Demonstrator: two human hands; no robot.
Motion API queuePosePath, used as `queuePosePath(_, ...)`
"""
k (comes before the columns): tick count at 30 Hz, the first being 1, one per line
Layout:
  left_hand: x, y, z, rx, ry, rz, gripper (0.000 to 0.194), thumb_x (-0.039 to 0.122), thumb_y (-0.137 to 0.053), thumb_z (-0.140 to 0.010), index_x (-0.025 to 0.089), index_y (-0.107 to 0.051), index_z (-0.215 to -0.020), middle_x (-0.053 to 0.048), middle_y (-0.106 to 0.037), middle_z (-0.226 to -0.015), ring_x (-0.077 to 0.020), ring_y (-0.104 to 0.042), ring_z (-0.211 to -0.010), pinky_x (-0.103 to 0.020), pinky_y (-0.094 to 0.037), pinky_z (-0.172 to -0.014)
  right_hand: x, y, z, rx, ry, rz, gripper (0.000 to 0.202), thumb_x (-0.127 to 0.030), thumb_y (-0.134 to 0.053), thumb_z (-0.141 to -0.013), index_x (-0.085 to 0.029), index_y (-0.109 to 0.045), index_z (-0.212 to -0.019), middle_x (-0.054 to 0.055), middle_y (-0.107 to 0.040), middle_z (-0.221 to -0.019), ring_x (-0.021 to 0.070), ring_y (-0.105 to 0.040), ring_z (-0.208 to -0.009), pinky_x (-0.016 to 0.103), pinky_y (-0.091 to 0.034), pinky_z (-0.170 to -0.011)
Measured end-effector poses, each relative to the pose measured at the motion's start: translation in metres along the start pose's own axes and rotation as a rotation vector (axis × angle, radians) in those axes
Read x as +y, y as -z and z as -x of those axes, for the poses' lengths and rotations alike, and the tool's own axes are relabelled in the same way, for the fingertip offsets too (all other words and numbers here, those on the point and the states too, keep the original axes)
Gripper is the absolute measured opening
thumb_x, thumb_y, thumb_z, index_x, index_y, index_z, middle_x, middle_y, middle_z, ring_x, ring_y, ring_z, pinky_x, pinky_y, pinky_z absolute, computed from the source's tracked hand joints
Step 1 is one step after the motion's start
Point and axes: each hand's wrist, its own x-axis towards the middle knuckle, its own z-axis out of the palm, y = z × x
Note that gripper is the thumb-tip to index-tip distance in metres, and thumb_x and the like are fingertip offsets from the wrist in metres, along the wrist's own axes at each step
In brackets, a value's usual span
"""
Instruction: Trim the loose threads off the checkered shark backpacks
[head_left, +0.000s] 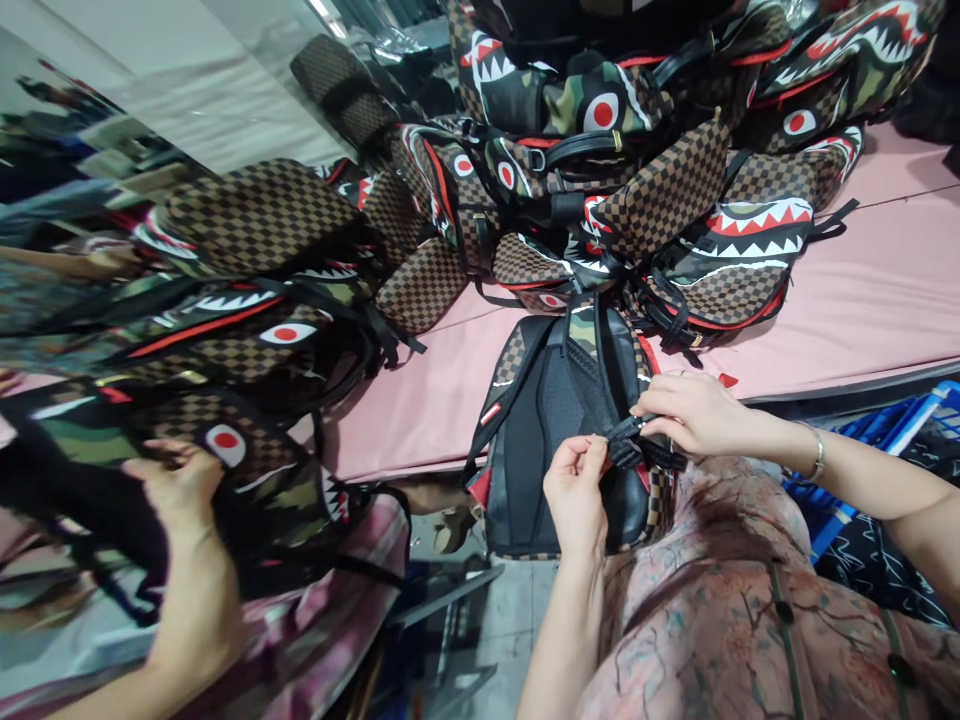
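Left hand (576, 492) and right hand (691, 414) pinch black strap (624, 452) at left's 2 o'clock, right's 8; backpack (525, 430) underneath, toward 10.

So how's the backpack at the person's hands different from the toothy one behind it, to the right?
The held backpack shows its black back, but the toothy backpack shows white teeth. The held backpack pokes out past the pink table; the toothy backpack lies on it. The left hand and right hand grip a black strap at the held backpack; no hand touches the toothy backpack. Both have brown checks.
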Motion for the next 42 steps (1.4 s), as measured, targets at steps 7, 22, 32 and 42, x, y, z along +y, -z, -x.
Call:
queuePosePath(7,0.007,0.001,-0.003,-0.058,0.062,-0.023,0.025,0.031,-0.074,-0.057,0.014,-0.057,-0.063,0.003,-0.054,-0.061,-0.0055,-0.046,-0.053,-0.016,-0.040,-0.051,0.008,-0.003,-0.003,-0.012,0.001,-0.097,0.022,-0.033,-0.045,-0.089,-0.016,-0.060,-0.091,0.005,-0.060,-0.082,0.0159,-0.055,-0.078,0.026,-0.040,-0.071)
queuePosePath(22,0.010,0.000,-0.017,-0.078,0.171,0.150,0.047,0.063,-0.066,-0.055,0.016,-0.057,-0.056,0.000,-0.056,-0.062,-0.0148,-0.054,-0.066,-0.026,-0.049,-0.056,0.008,-0.040,0.021,0.172,-0.407,-0.734,0.035,-0.034,-0.063,-0.078,-0.016,-0.054,-0.106,-0.001,-0.060,-0.083,0.0087,-0.054,-0.071,0.018,-0.041,-0.063)
queuePosePath(32,0.018,-0.017,-0.047,-0.366,0.090,-0.659,0.046,0.060,-0.065,-0.057,0.014,-0.061,-0.056,-0.001,-0.056,-0.050,-0.0151,-0.053,-0.050,-0.024,-0.041,-0.049,-0.012,-0.069,0.043,0.058,-0.380,-0.208,0.011,-0.024,-0.060,-0.074,-0.016,-0.058,-0.081,0.001,-0.062,-0.075,0.0132,-0.057,-0.068,0.022,-0.039,-0.057)
queuePosePath(42,0.005,-0.010,-0.045,-0.295,0.148,-0.254,0.030,0.040,-0.069,-0.062,0.015,-0.054,-0.055,0.004,-0.053,-0.049,-0.0071,-0.046,-0.043,-0.018,-0.035,-0.044,-0.038,-0.071,0.041,0.183,-0.255,-0.031,0.014,-0.021,-0.046,-0.086,-0.017,-0.058,-0.082,0.005,-0.063,-0.072,0.0159,-0.058,-0.070,0.026,-0.040,-0.062)
